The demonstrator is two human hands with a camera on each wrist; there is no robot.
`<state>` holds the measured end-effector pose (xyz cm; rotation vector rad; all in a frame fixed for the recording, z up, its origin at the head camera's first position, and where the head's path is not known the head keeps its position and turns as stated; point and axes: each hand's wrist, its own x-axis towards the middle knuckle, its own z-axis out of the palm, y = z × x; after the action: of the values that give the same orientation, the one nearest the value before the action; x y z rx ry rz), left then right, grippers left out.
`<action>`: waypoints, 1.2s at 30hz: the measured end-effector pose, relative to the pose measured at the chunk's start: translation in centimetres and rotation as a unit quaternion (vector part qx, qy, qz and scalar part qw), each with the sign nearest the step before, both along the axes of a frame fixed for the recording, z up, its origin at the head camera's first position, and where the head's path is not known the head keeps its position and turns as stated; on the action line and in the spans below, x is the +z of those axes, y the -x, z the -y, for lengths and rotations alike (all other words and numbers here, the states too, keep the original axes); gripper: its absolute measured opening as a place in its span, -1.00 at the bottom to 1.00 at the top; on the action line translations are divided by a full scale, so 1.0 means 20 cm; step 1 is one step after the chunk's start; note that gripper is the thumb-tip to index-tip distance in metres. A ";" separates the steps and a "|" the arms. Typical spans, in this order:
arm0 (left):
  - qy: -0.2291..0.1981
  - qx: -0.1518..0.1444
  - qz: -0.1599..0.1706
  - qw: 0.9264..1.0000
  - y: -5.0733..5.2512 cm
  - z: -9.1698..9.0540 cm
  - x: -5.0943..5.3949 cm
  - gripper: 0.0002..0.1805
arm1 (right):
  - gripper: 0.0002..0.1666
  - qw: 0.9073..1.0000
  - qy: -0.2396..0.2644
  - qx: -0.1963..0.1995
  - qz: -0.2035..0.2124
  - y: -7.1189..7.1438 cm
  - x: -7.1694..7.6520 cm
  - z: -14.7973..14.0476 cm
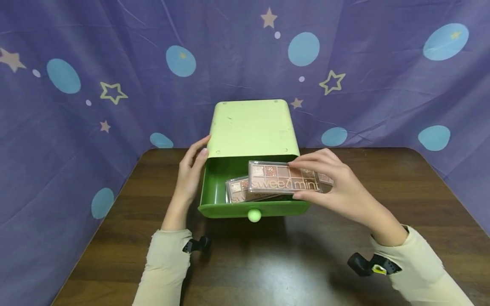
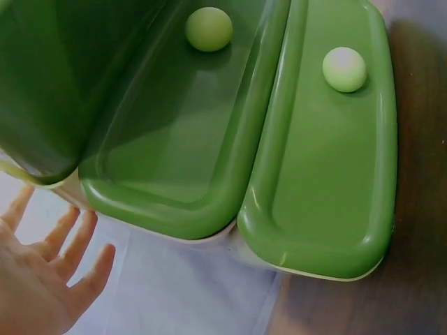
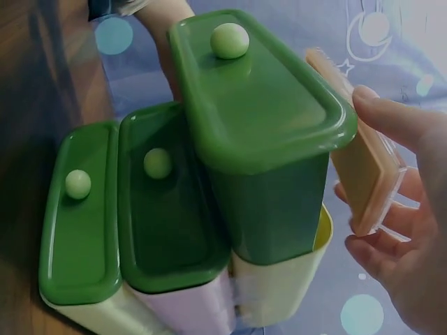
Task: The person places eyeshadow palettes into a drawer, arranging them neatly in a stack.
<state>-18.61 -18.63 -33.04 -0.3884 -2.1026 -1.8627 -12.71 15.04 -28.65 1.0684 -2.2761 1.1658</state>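
Observation:
A light green drawer box (image 1: 254, 127) stands on the table with its top drawer (image 1: 214, 209) pulled out. My right hand (image 1: 344, 187) pinches a clear-lidded makeup palette (image 1: 283, 183) marked "sweet mint" by its right end, over the drawer's right part. Another palette (image 1: 236, 191) lies tilted inside the drawer, partly hidden by the held one. My left hand (image 1: 189, 174) touches the box's left side, fingers extended; the left wrist view shows this hand (image 2: 52, 272) beside the box. In the right wrist view, my right hand (image 3: 412, 202) grips the palette (image 3: 360, 167) next to the raised drawer front (image 3: 265, 105).
Two lower drawers with round knobs, one front (image 2: 167, 139) beside the other (image 2: 328, 174), sit closed below the top one. The brown wooden table (image 1: 126, 255) extends around the box. A purple curtain (image 1: 237, 55) with stars and dots hangs behind it.

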 end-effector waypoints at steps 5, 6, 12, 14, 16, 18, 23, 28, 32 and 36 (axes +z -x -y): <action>-0.007 -0.007 0.010 1.000 -0.01 0.01 -0.02 -0.53 | -0.33 0.999 -0.029 0.029 0.013 0.03 0.01 0.05; -0.010 -0.010 0.013 1.000 -0.02 0.01 -0.02 -0.52 | -0.33 0.999 -0.035 0.033 0.014 0.04 0.01 0.06; -0.021 -0.026 0.020 0.999 -0.04 -0.01 -0.03 -0.49 | -0.39 0.996 -0.080 0.042 0.025 0.09 0.04 0.10; -0.025 -0.024 0.022 0.999 -0.05 -0.01 -0.03 -0.48 | -0.41 0.994 -0.099 0.040 0.034 0.09 0.05 0.11; -0.029 -0.021 0.025 0.999 -0.06 -0.02 -0.03 -0.48 | -0.43 0.992 -0.113 0.044 0.038 0.10 0.06 0.12; -0.033 -0.017 0.028 0.999 -0.07 -0.03 -0.02 -0.48 | -0.46 0.990 -0.124 0.048 0.038 0.10 0.06 0.13; -0.046 -0.011 0.038 0.998 -0.09 -0.03 -0.01 -0.49 | -0.47 0.988 -0.144 0.055 0.028 0.11 0.07 0.14; -0.046 -0.009 0.039 0.998 -0.10 -0.03 0.01 -0.50 | -0.45 0.984 -0.172 0.037 0.016 0.12 0.06 0.15; -0.039 -0.007 0.040 0.998 -0.09 -0.02 0.01 -0.51 | -0.41 0.982 -0.189 0.026 0.004 0.11 0.06 0.16; -0.036 -0.009 0.041 0.998 -0.08 -0.01 0.01 -0.51 | -0.39 0.979 -0.200 0.027 -0.007 0.12 0.06 0.15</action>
<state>-16.93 -18.45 -32.92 -0.3196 -2.0844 -1.9892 -15.07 11.97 -27.55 1.2800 -2.5496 0.7275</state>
